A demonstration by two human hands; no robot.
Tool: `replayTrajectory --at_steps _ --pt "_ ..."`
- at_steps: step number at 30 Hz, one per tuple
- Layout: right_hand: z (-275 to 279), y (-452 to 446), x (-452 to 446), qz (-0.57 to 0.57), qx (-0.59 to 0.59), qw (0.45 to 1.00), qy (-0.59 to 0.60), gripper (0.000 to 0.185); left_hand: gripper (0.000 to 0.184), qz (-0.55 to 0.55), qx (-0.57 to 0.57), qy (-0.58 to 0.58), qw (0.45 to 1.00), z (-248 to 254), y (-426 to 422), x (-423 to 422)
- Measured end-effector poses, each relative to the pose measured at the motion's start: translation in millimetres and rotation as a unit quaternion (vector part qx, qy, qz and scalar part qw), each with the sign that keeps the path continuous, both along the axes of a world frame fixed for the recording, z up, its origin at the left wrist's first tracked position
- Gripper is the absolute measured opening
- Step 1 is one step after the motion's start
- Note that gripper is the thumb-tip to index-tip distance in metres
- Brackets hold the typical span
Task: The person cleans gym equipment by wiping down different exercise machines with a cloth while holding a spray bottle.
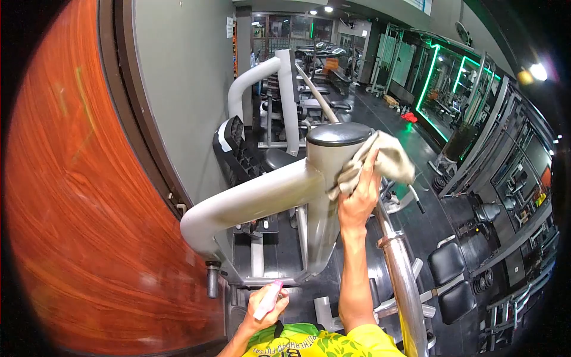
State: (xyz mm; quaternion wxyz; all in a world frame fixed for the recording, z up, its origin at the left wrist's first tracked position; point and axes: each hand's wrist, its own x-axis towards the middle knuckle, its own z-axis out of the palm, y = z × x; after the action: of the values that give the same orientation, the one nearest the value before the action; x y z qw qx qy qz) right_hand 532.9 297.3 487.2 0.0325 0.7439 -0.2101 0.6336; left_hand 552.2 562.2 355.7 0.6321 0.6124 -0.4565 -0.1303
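My right hand presses a crumpled beige cloth against the upper side of a grey gym machine's post. A round black cap tops that post, just left of the cloth. From the post a thick curved grey tube runs left and bends down toward a black handle. Low in front of my body, my left hand is wrapped around a small white bottle with a pink top. The bottle is tilted and apart from the machine; its lower part is hidden by my fingers.
A wood-grain panel and a grey wall stand close on the left. At right, a long metal bar slants near my right arm. Beyond it are black padded seats and machines on the dark floor.
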Motion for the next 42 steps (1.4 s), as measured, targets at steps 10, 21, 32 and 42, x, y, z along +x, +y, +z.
replayTrajectory --at_steps 10,21,32,42 --pt "-189 20 -36 0.026 0.173 0.981 0.080 0.090 0.014 -0.016 0.036 0.005 0.999 -5 2 1" --pt "-221 22 -62 0.062 0.246 0.966 0.047 0.070 0.014 -0.011 0.017 -0.011 1.000 -12 7 -1" --pt "-55 7 -8 0.047 0.100 0.994 0.017 0.081 0.013 0.007 0.011 -0.018 1.000 -1 13 -4" --pt "-214 17 -54 0.023 0.355 0.927 0.118 0.076 0.012 0.019 0.004 -0.055 0.998 -9 15 -4"
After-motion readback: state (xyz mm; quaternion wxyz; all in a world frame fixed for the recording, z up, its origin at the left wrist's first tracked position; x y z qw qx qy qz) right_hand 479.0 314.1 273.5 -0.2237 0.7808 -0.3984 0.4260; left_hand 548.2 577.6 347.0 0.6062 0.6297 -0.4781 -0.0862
